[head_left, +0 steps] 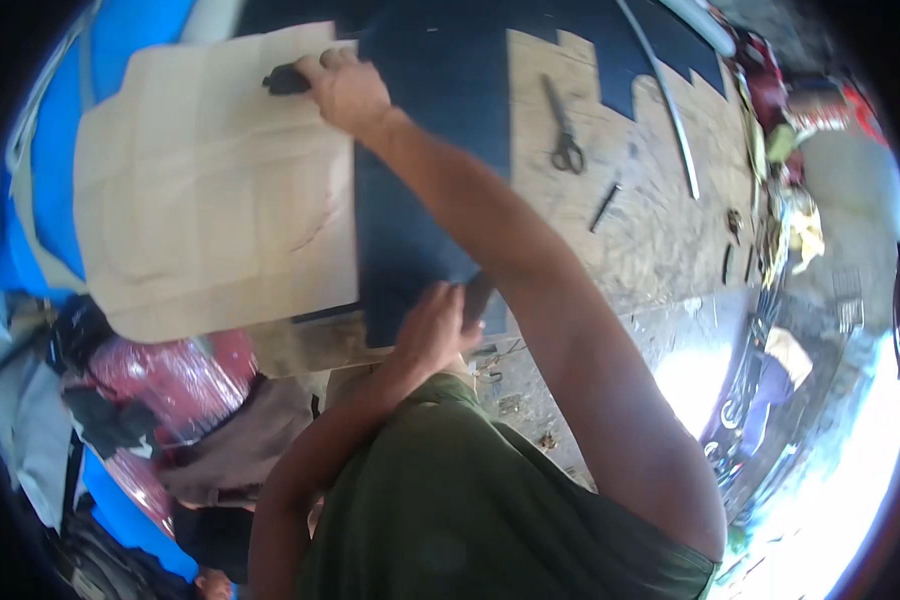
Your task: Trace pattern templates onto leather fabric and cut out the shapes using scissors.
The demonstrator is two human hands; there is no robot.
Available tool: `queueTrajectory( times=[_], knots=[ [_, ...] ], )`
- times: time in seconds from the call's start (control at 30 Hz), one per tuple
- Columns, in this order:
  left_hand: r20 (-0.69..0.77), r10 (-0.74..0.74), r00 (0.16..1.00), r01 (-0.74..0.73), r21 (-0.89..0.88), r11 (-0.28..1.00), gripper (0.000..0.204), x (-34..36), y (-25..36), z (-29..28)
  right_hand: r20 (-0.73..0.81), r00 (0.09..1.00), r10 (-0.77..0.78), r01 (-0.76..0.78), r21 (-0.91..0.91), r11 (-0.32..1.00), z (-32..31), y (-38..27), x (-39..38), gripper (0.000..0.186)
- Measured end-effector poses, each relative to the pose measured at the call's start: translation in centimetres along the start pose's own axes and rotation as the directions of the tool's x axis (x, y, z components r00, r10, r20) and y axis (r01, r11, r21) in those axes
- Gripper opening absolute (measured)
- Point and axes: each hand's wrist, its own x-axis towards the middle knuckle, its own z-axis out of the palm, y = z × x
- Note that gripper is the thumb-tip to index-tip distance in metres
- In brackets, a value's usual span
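Note:
My right hand (pixel 348 92) reaches across to the far left, its fingers closed on a small dark block-like object (pixel 288 80). That object rests on the upper part of a large tan cardboard template (pixel 210 190) with cut corners. Under the template's right side lies a dark blue-black sheet (pixel 430 190). Close to my body, at the near edge of the sheet, my left hand (pixel 435 328) is closed round a dark oblong object (pixel 477 298). My right forearm passes just beside that object, and its kind cannot be made out.
To the right lie scissors (pixel 565 140), a thin black tool (pixel 605 207) and a long metal ruler (pixel 675 120) on the worn brown table surface (pixel 640 240). Plastic-wrapped red material (pixel 180 385) and blue sheeting (pixel 55 170) crowd the left. Clutter lines the table's right end.

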Motion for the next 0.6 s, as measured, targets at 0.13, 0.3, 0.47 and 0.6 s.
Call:
queueTrajectory(
  times=[0.13, 0.3, 0.47, 0.6],
  knots=[
    [0.054, -0.286, 0.957, 0.288, -0.045, 0.957, 0.052, 3.2, 2.8, 1.7, -0.175, 0.931, 0.320, -0.229, 0.401, 0.887, -13.2, 3.2, -14.6, 0.043],
    [0.123, 0.025, 0.992, -0.038, 0.108, 0.993, 0.048, 10.5, 10.1, 9.6, -0.006, 0.468, 0.884, -0.778, 0.470, 0.416, -21.2, 16.5, -36.6, 0.038],
    [0.231, 0.246, 0.941, -0.331, 0.495, 0.803, 0.042, 14.1, 14.8, 18.7, -0.127, 0.299, 0.946, -0.847, 0.421, 0.324, -22.8, 21.5, -49.5, 0.031],
    [0.246, 0.353, 0.903, -0.417, 0.702, 0.578, 0.037, 15.9, 16.0, 23.5, -0.069, 0.256, 0.964, -0.873, 0.411, 0.261, -22.4, 22.0, -50.1, 0.030]
  ],
)
